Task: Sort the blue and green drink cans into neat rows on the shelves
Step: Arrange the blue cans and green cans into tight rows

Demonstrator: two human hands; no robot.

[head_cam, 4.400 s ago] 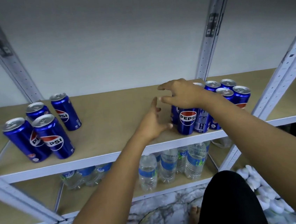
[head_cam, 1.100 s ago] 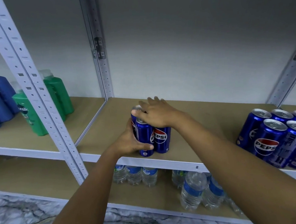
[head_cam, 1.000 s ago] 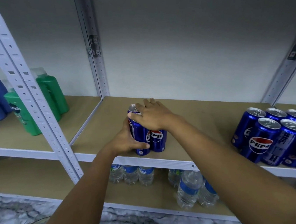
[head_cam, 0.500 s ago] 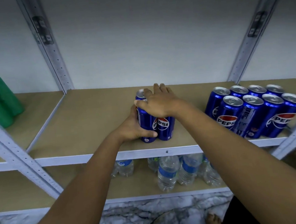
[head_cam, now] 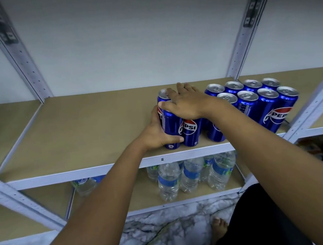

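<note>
I have slid my small cluster of tall blue aluminium drink cans (head_cam: 174,125) along the tan board shelf (head_cam: 81,128) until it sits just left of the big block of blue cans (head_cam: 254,100) by the right-hand white steel upright (head_cam: 314,102); half a second ago there was a clear gap between them. That nearly joins the rows. My left hand (head_cam: 158,134) grips the cluster's near left can, fingers curled round it, while my right hand (head_cam: 184,104) lies flat on the can tops, fingers straight. Count: eight tops in the block, in two rows of four; in my cluster I see three or four, partly hidden. Below the block stand about eight clear plastic water bottles (head_cam: 188,174). No green cans show.
</note>
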